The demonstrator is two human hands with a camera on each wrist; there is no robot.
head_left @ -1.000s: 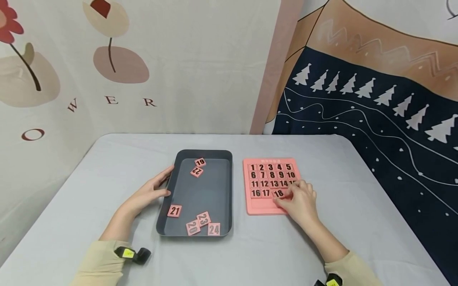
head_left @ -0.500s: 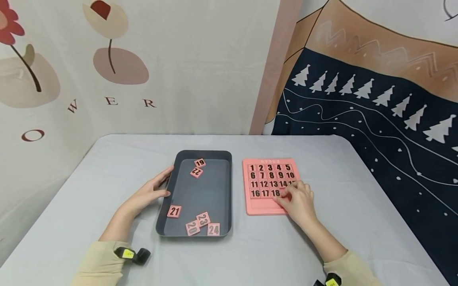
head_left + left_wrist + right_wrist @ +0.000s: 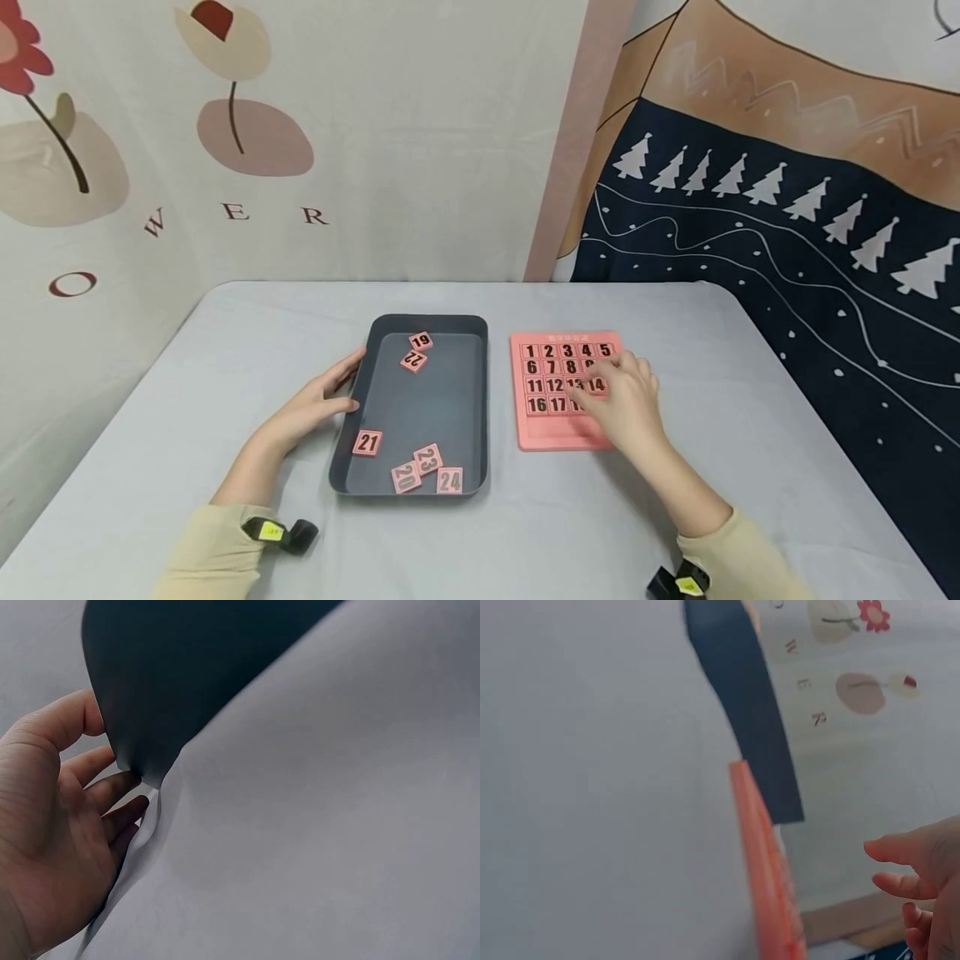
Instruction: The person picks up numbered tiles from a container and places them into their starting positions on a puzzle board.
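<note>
A dark grey tray (image 3: 420, 404) stands upright on the table, my left hand (image 3: 318, 402) touching its left side. In the left wrist view, the fingertips (image 3: 124, 784) rest at the tray's wall without wrapping round it. To the right lies a pink number board (image 3: 551, 435) with rows of numbered tiles. My right hand (image 3: 632, 404) hovers over the board's right side, thumb and index finger apart, nothing between them. It hides some tiles around 9, 10, 15 and 18. Seen from the right wrist, the hand (image 3: 934, 877) is off the board.
Inside the tray, tile 19 (image 3: 421, 340) and tile 22 (image 3: 413, 360) lie near the far end. Tile 21 (image 3: 367, 442) is at the left; tile 23 (image 3: 428, 459), tile 20 (image 3: 406, 477) and tile 24 (image 3: 450, 480) lie at the near end. A white cloth (image 3: 540, 533) covers the table.
Tile 18, tilted under my right fingers a second ago, lay flat in its row half a second ago. The right hand has since lifted, its thumb and index finger parting. My left hand stays put.
</note>
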